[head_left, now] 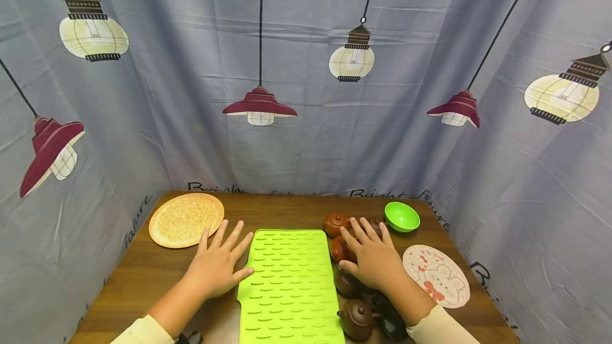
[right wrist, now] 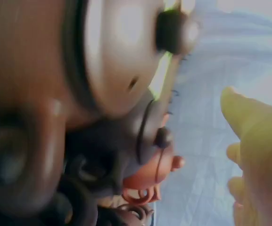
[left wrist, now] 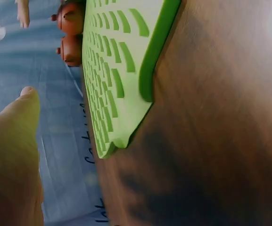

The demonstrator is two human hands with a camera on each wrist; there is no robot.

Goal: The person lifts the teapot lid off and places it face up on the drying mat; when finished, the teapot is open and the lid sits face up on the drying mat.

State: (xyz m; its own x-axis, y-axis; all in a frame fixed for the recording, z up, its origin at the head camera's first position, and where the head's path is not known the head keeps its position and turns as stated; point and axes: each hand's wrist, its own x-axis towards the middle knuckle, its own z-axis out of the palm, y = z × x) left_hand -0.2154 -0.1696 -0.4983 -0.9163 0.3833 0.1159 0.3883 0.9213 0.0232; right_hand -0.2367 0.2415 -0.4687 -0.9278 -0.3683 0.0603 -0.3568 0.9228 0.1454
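Note:
My left hand (head_left: 215, 267), fingers spread and holding nothing, hovers by the left edge of a lime-green ridged mat (head_left: 289, 285). Its thumb overlaps that edge in the head view. On the right, the other hand (head_left: 373, 259) is also spread, empty, above a row of small teapots. Two reddish-brown teapots (head_left: 336, 223) stand at the back of the row, partly covered by its fingers. A dark teapot (head_left: 345, 283) sits nearer, and a brown teapot (head_left: 357, 320) stands closest. The right wrist view shows the brown teapot (right wrist: 121, 56) large, its lid knob toward the thumb.
At the back left lies a round pizza-patterned mat (head_left: 186, 220). A bright green bowl (head_left: 401, 219) stands at the back right, with an oval rabbit-print mat (head_left: 435, 275) nearer. More dark pots are partly hidden under the right forearm. Grey-blue curtains (head_left: 306, 147) enclose the wooden table.

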